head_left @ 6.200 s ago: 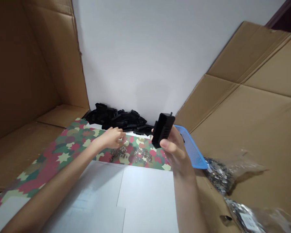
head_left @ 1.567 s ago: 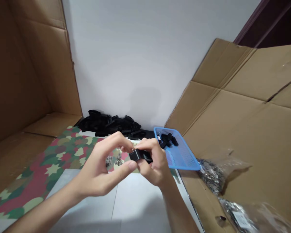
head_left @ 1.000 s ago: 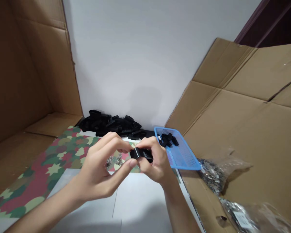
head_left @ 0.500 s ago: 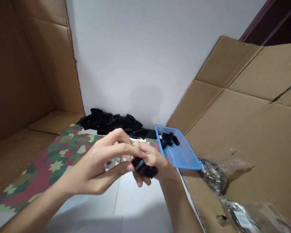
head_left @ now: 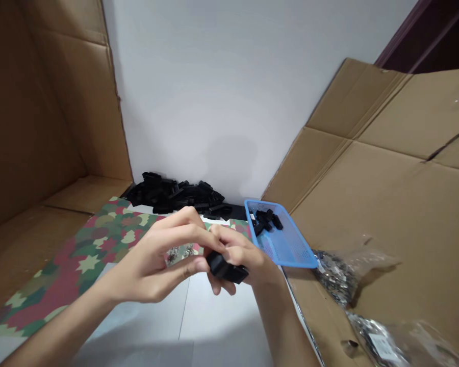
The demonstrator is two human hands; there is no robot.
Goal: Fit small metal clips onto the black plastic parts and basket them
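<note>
A small black plastic block-shaped part (head_left: 226,268) is held between both hands, just above the white work surface (head_left: 210,318). My right hand (head_left: 247,255) is wrapped round it from the right, thumb on top and fingers curled underneath. The thumb and index finger of my left hand (head_left: 164,260) pinch at its left end. Fingers cover much of the part, so any small piece at the fingertips cannot be made out. Behind my left hand, small shiny metal pieces (head_left: 179,253) lie partly hidden.
Black parts are heaped (head_left: 176,193) along the wall. A blue plastic basket (head_left: 290,244) at the right holds several black parts. Clear bags of metal pieces (head_left: 334,275) lie on cardboard (head_left: 398,204). Camouflage-patterned sheeting (head_left: 87,250) spreads to the left; a small metal cone (head_left: 350,347) sits lower right.
Both hands stay close together on the black part. The part and the left fingertips have shifted very slightly, with the left index finger bent a little more.
</note>
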